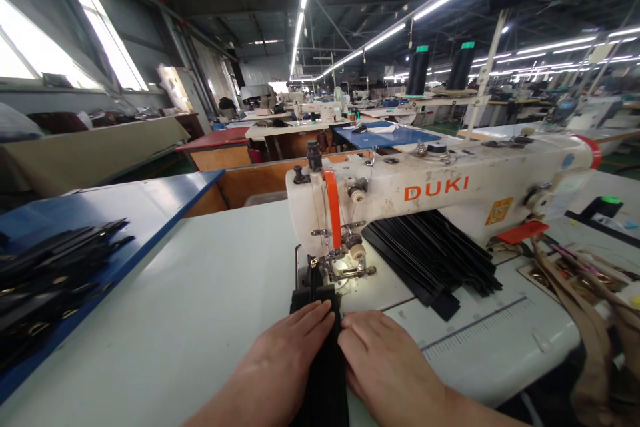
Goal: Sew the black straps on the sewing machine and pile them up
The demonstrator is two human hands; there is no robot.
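Observation:
A long black strip (326, 380) of fabric or leather, with a zipper and a gold-coloured pull at its far end, runs under the needle area of a white sewing machine (440, 180). My left hand (287, 353) lies on the strip with its fingers stretched flat and pressing down. At the strip's right edge, my right hand (383, 353) has its fingers bent and closed on that edge. Its thumb is mostly hidden. The presser foot (325, 273) is just beyond both hands, lit by a small lamp.
Under the machine's arm lies a fanned stack of black strips (435, 257). Black pieces with metal fittings (55, 280) are piled on the blue table (150, 207) at left. A tray (560, 273) of fittings and tan straps (595, 347) sit at right. Thread cones (417, 72) stand behind.

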